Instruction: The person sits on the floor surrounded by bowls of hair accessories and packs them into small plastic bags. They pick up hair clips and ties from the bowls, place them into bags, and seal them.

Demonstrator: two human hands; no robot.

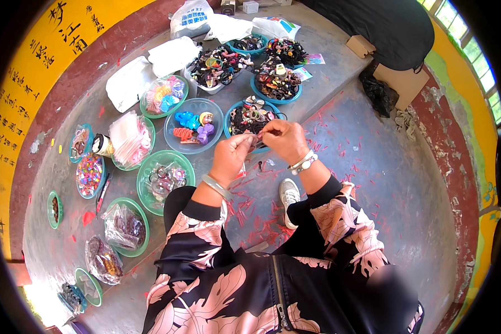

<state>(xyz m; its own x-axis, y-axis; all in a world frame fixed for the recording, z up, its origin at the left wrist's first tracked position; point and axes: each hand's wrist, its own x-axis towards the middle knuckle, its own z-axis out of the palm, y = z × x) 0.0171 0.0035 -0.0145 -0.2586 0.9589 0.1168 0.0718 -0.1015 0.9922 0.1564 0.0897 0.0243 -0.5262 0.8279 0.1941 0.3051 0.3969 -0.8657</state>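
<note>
Two grips: left hand (pixel 232 158), right hand (pixel 286 143) | both pinching tiny pink piece (pixel 259 135) | direction, long axis: unclear

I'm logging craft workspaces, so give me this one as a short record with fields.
Left hand: fingertips pinched on a small pink item, too small to identify
Right hand: fingertips pinched at the same item
Wrists: pale bangle on the left, bracelets on the right
Nearest container: blue bowl of dark bands
Left of that: clear bowl of colourful pieces
Floor: red scraps scattered about
</note>
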